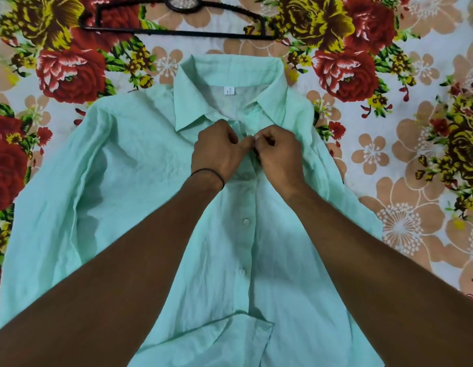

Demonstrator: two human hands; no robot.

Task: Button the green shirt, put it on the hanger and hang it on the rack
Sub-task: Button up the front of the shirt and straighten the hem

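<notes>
The left hand (216, 152) and right hand (279, 152) meet knuckle to knuckle just below the collar (193, 102), both with fingers curled in and thumb tips pinching the front edges of the shirt (140, 181) where its top fastening would be. The button they are working is hidden between the fingertips, so I cannot tell whether it is through its hole yet. A thin dark band (207, 173) sits on the left wrist. Below the hands, three buttons (245, 221) show in a line down the front, and the two edges lie closed over each other along that line, so those look done. The lowest part of the front runs out of view under the forearms, where a fold of cloth lies across it, and any button there cannot be checked. The shirt lies face up and spread flat on a flowered sheet (389, 154), sleeves out to either side, collar open with a small label (229, 90) showing inside the neck. The hanger (177, 30), black, lies on the sheet beyond the collar, well apart from the shirt and untouched. No rack is in view. By my reading the buttoning is near its end, at the topmost button. Putting the shirt on the hanger and hanging it are both yet to be started.
</notes>
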